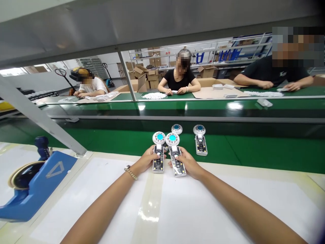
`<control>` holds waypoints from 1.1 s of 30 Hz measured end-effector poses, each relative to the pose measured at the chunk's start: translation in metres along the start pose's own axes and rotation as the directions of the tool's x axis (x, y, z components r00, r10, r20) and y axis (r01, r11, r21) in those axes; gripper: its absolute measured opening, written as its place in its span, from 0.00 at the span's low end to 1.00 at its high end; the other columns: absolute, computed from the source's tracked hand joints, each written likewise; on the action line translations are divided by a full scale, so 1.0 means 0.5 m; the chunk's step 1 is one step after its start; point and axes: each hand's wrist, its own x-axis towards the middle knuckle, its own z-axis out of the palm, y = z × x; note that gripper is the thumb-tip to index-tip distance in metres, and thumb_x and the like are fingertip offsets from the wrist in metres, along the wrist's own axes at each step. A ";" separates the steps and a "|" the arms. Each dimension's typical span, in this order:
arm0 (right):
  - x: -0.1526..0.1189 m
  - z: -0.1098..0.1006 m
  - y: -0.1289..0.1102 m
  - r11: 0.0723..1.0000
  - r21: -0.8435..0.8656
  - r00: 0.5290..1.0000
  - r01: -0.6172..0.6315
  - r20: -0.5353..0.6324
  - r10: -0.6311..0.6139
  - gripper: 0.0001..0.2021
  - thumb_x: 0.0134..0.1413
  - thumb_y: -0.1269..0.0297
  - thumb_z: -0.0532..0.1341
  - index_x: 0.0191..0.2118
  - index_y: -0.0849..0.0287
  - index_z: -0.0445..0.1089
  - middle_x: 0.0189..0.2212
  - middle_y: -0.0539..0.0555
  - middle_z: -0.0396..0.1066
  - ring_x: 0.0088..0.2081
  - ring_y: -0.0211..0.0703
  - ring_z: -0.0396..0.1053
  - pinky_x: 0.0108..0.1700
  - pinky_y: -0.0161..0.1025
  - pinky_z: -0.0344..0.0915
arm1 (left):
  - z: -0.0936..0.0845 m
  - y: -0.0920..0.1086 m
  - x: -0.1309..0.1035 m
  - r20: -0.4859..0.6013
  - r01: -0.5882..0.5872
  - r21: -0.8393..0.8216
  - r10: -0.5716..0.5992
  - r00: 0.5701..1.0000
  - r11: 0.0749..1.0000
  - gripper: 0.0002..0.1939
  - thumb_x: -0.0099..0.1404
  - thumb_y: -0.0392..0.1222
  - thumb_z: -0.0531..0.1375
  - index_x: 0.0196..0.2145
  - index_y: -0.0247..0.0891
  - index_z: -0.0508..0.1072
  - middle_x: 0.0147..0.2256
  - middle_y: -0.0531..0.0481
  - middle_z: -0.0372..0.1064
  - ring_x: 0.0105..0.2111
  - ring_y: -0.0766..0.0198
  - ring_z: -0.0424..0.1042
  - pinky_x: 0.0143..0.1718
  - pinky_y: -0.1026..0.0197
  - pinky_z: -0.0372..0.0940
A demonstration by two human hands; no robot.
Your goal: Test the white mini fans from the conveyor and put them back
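Side by side over the near edge of the green belt, two devices with round white heads and blue-green centres are held upright. My left hand [148,158] is closed around the left device [158,162], its thumb on the dark front panel. The right device [178,166] is gripped by my right hand [189,163], thumb likewise on its panel, and it tilts slightly. Behind them a third device [177,129] of the same kind is mostly hidden. Another like device [201,145] lies on the belt to the right, apart from my hands.
A blue tape dispenser [38,189] stands on the white worktable [106,206] at left. A green conveyor belt [241,145] runs across, with a metal post [43,118] at its left. Across it sit several people beside white parts [154,96] and cardboard [218,93].
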 end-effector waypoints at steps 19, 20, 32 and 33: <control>-0.016 0.010 -0.008 0.997 -0.070 0.998 0.017 0.062 -0.013 0.24 0.42 0.67 0.62 0.45 0.52 0.52 0.40 0.54 0.65 0.38 0.49 0.72 0.37 0.46 0.67 | -0.004 0.002 -0.003 -0.006 0.037 0.037 -0.037 0.999 0.999 0.19 0.49 0.31 0.63 0.41 0.35 0.66 0.41 0.44 0.68 0.37 0.58 0.71 0.36 0.59 0.66; -0.016 0.011 -0.008 0.997 -0.077 0.998 0.021 0.062 -0.017 0.24 0.42 0.67 0.62 0.45 0.53 0.52 0.40 0.54 0.65 0.37 0.49 0.72 0.37 0.46 0.67 | -0.003 0.003 -0.004 -0.010 0.039 0.036 -0.038 0.999 0.999 0.20 0.49 0.31 0.63 0.41 0.35 0.66 0.41 0.44 0.69 0.37 0.58 0.71 0.35 0.59 0.66; -0.014 0.007 0.000 0.986 -0.140 0.995 0.092 0.050 -0.085 0.23 0.43 0.70 0.60 0.47 0.54 0.54 0.44 0.56 0.65 0.44 0.49 0.68 0.44 0.48 0.65 | 0.010 0.012 -0.008 -0.006 -0.002 0.030 0.002 1.000 1.000 0.20 0.48 0.31 0.65 0.40 0.35 0.67 0.38 0.45 0.69 0.37 0.57 0.71 0.38 0.57 0.65; -0.012 0.005 0.002 0.987 -0.137 0.995 0.089 0.058 -0.082 0.23 0.43 0.70 0.60 0.48 0.54 0.54 0.43 0.55 0.65 0.43 0.49 0.69 0.44 0.48 0.65 | 0.009 0.010 -0.008 -0.004 0.001 0.031 -0.001 1.000 1.000 0.19 0.49 0.32 0.65 0.40 0.35 0.67 0.38 0.44 0.69 0.37 0.57 0.71 0.39 0.56 0.65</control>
